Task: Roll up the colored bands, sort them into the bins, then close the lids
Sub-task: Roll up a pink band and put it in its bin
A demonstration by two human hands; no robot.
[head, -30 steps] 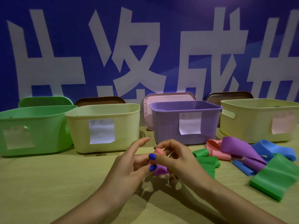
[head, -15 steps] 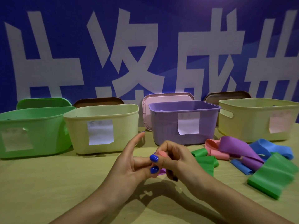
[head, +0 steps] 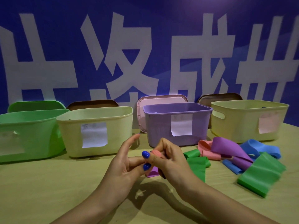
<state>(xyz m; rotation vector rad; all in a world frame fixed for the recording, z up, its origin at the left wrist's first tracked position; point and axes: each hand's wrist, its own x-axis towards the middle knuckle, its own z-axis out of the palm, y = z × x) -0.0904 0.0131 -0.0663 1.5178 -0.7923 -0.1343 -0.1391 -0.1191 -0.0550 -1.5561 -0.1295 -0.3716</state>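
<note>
Both hands meet at centre over the counter (head: 48, 191). Right hand (head: 171, 160) has fingers curled round a small pink roll (head: 156, 154), pinching it. Left hand (head: 127, 160) pinches the same bundle, thumb on it, index finger sticking up free. A purple band end (head: 152, 171) pokes out below the hands. Versus the earlier frames: the grip is tighter, the pink roll shows more on top and less purple hangs out below; the hands sit at about the same spot.

Just right of the hands a green band (head: 198, 162) lies on the counter. Further right is a loose heap: pink band (head: 205, 147), purple band (head: 226, 147), blue band (head: 257, 147), and a second green band (head: 262, 173) nearest the camera. The heap is unchanged.

Behind stands a row of open bins: green bin (head: 32, 126), cream bin (head: 97, 117), purple bin (head: 161, 126), yellow bin (head: 239, 120), each with a paper label. Lids lean behind them: green lid (head: 35, 105), brown lid (head: 92, 103), pink lid (head: 161, 98), second brown lid (head: 220, 97). A blue wall with white characters (head: 129, 62) is at the back.
</note>
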